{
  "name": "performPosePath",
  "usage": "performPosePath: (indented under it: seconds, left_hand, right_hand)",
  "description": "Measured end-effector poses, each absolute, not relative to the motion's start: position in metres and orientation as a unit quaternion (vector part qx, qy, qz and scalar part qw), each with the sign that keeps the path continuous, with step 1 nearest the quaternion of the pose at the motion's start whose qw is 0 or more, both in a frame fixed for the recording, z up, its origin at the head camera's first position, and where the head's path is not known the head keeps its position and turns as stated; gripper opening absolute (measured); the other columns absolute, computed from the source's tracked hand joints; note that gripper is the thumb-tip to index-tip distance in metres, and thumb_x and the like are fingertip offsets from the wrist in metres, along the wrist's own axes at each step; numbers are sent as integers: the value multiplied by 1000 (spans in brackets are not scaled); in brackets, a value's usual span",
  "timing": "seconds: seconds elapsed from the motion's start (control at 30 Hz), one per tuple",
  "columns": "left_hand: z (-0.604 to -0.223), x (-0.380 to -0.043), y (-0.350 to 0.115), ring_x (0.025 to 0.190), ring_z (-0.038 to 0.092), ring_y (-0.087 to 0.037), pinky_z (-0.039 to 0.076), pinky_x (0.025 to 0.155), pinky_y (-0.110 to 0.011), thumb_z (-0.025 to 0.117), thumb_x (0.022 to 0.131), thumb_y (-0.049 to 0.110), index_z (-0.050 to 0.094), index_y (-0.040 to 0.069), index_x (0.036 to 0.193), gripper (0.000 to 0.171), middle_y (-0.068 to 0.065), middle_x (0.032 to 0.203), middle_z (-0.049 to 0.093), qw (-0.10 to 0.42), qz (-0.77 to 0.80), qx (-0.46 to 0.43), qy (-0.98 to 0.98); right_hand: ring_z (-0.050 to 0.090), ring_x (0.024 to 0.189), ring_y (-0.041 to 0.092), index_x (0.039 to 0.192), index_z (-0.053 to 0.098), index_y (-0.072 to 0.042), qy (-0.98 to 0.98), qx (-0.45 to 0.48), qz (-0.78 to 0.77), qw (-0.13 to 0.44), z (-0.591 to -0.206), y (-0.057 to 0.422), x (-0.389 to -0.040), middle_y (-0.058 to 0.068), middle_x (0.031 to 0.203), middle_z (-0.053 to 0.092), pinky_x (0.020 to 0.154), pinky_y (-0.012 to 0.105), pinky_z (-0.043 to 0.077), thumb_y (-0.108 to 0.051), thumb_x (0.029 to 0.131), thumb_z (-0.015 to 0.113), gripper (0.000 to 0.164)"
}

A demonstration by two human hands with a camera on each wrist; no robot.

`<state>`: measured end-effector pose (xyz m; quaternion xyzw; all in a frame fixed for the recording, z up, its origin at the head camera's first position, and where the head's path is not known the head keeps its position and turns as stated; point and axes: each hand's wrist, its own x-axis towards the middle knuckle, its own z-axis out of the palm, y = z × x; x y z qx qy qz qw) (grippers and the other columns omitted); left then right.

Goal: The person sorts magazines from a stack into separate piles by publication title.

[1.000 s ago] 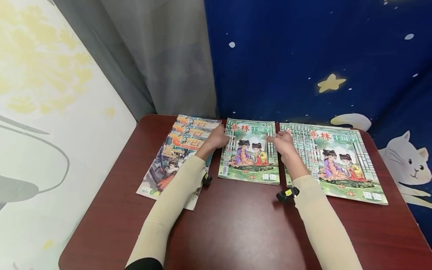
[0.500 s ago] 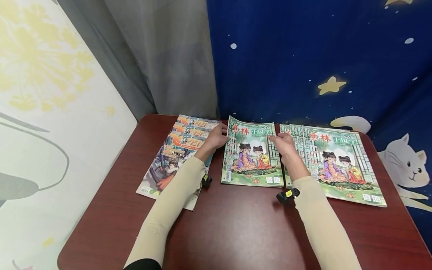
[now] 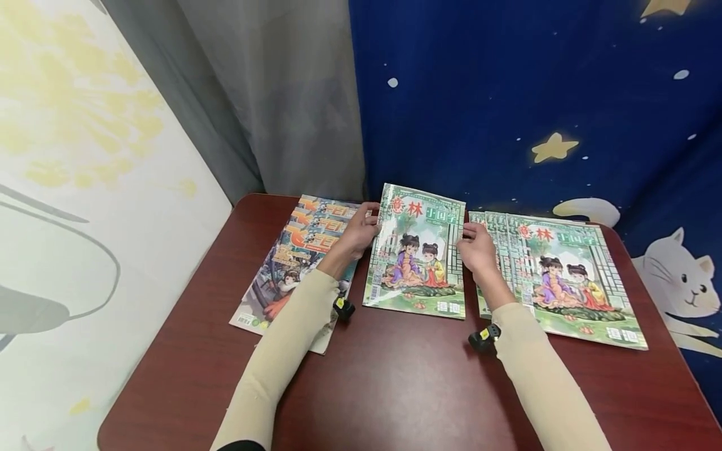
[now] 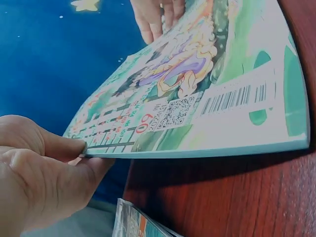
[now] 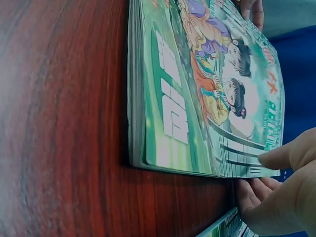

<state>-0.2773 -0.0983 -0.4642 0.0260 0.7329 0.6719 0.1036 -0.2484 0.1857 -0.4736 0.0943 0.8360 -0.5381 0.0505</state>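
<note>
A green magazine (image 3: 421, 250) with two cartoon children on its cover is held tilted, far end raised, between my hands at the table's middle. My left hand (image 3: 358, 233) pinches its spine edge near the top; thumb and fingers (image 4: 94, 168) meet on that edge in the left wrist view. On the opposite edge, my right hand (image 3: 477, 249) holds it with the thumb (image 5: 279, 157) over the cover and fingers below. Its near edge lies at the tabletop, showing thick layers in the right wrist view; whether these are one copy or more, I cannot tell.
Overlapping orange-titled magazines (image 3: 282, 275) lie left, partly under the left forearm. A fanned row of the same green magazines (image 3: 575, 282) lies right, close to my right hand. The dark red table (image 3: 395, 388) ends at grey and blue curtains (image 3: 451, 113) behind.
The green magazine's far end has risen from the table, and the magazine first shifted slightly right, then back left. My hands stay at its side edges. The other magazines keep their places.
</note>
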Motion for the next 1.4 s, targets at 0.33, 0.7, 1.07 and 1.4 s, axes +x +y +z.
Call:
performPosePath:
  seconds: [0.33, 0.7, 1.07, 1.4]
  left_hand:
    - [-452, -277, -95, 79, 48, -16, 29, 62, -31, 49, 110, 2, 44, 23, 152, 48, -11, 140, 55, 116, 717, 37, 687]
    - [-447, -290, -46, 86, 67, -16, 58, 67, -28, 46, 104, -11, 44, 13, 150, 52, -14, 122, 66, 138, 783, 14, 606]
    - [-454, -288, 21, 85, 68, -16, 58, 72, -33, 55, 100, -8, 51, 14, 140, 47, -15, 123, 67, 154, 753, 6, 640]
    - [-458, -276, 86, 82, 67, -16, 62, 75, -37, 65, 96, -9, 54, 11, 134, 45, -14, 108, 71, 161, 720, 36, 674]
  right_hand:
    - [63, 118, 25, 169, 24, -15, 813, 88, -567, 100, -460, 207, -245, 19, 163, 43, 91, 43, 57, -38, 112, 49, 66]
    - [64, 100, 30, 166, 24, -16, 848, 56, -525, 42, -452, 248, -243, 20, 121, 64, 86, 45, 54, -41, 114, 41, 60]
    - [42, 122, 45, 161, 19, -5, 861, 85, -500, 26, -443, 303, -225, 36, 153, 31, 97, 56, 40, -34, 115, 32, 56]
    - [64, 65, 10, 158, 23, -5, 887, 135, -439, 44, -443, 376, -215, 12, 104, 58, 60, 35, 57, -40, 114, 35, 57]
